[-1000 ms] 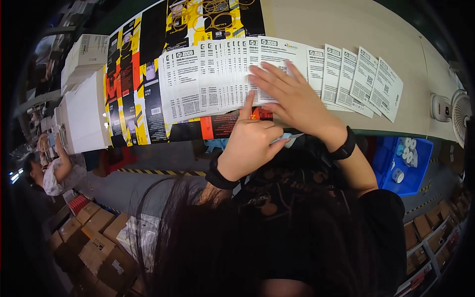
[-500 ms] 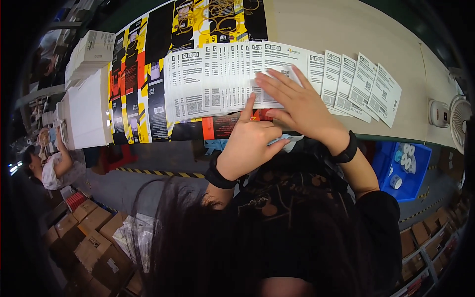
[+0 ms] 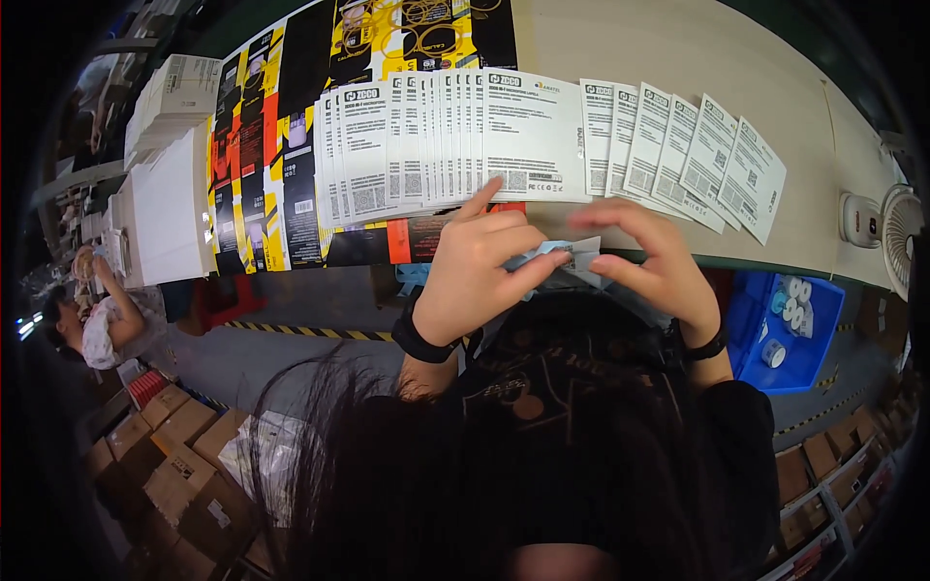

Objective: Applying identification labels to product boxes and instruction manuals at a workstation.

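Note:
A row of overlapping white printed cards (image 3: 533, 111) runs along the bench edge. My left hand (image 3: 480, 257) is in front of the row, its index fingertip at the lower edge of the wide uncovered card in the middle. Between its thumb and curled fingers is a small white-and-light-blue sheet (image 3: 584, 252) with a dark printed patch, partly hidden. My right hand (image 3: 659, 257) hovers just right of that sheet, fingers curved and apart; its thumb tip is close to the sheet's edge, and whether they touch I cannot tell. Black bands circle both wrists.
Yellow-and-black printed cartons (image 3: 300, 208) lie under the row's left part, rubber bands (image 3: 426, 39) on top at the back. White stacks (image 3: 174, 208) stand far left. A small fan (image 3: 899, 240) is at right, a blue bin (image 3: 809, 339) below. Another person (image 3: 111, 320) works at left.
My right hand has lifted off the cards and moved down and right, beside the small sheet. The middle card now shows whole, and the cards right of it are more exposed.

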Available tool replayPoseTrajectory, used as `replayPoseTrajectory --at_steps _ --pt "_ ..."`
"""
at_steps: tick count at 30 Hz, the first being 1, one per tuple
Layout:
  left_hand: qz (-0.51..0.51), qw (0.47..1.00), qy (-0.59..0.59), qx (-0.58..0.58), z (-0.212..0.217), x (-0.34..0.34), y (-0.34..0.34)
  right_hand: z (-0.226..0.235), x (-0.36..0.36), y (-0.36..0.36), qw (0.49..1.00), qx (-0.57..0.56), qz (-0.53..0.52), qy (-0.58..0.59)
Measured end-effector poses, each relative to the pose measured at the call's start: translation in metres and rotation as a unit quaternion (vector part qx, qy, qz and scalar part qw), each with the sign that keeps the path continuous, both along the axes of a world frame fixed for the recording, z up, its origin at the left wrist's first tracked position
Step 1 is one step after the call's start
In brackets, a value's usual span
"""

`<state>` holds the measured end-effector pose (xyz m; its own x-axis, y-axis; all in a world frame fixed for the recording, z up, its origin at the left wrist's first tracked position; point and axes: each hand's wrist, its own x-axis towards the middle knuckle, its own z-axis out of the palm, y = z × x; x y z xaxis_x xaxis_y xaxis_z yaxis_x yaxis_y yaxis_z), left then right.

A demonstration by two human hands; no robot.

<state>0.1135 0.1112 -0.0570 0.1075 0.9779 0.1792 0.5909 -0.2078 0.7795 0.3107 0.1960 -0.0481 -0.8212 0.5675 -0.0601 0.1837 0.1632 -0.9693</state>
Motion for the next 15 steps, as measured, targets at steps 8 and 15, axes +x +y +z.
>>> replayPoseTrajectory --at_steps 8,15 --pt "0.084 0.987 -0.136 -0.005 -0.003 0.022 0.004 0.003 -0.014 -0.012 0.991 0.039 -0.127 -0.006" --pt "0.116 0.982 -0.146 -0.028 -0.001 0.034 0.006 0.000 -0.009 0.003 0.989 0.098 -0.106 0.022"
